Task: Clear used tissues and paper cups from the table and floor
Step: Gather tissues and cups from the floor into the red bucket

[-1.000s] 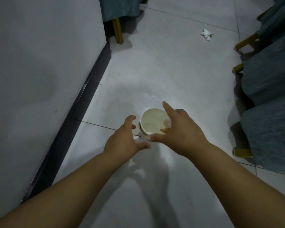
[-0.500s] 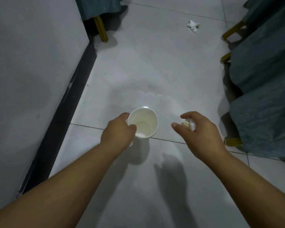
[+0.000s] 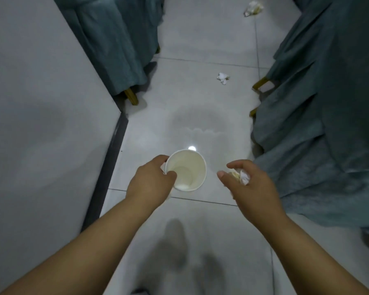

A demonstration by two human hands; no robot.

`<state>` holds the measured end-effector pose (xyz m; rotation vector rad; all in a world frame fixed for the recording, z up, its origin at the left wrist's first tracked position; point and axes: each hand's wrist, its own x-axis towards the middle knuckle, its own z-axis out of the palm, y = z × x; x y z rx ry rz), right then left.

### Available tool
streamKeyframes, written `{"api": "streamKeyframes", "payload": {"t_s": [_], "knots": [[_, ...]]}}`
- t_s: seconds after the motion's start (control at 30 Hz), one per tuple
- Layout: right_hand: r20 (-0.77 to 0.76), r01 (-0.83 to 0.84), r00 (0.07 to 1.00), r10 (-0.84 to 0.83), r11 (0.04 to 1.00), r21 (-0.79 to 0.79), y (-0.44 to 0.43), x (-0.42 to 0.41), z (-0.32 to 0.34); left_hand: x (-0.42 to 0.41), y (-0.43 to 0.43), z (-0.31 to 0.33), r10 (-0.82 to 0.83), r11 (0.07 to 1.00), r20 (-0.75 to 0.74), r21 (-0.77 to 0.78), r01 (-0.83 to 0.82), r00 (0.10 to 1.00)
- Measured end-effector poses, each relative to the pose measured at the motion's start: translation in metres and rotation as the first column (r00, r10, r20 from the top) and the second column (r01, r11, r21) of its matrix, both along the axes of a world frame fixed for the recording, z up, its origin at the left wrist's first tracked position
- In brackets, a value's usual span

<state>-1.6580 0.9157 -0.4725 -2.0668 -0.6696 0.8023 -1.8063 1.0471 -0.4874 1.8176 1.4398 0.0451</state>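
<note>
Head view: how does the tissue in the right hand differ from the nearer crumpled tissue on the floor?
The held tissue is gripped in the right hand; the floor tissue lies loose on the tiled floor. The held tissue shows a yellowish patch; the floor tissue looks mostly white. The held tissue is partly hidden by the hand; the floor tissue is fully in view. Both are crumpled.
</note>
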Motion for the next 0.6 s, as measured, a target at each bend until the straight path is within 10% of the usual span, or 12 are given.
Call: {"api": "streamKeyframes", "payload": {"t_s": [0.6], "knots": [[-0.017,0.201,0.979,-0.201,0.96,0.197,-0.118,0.007,0.455,0.027,-0.106,0.46,-0.038,0.998,0.261,0.053,0.025,0.965]]}}
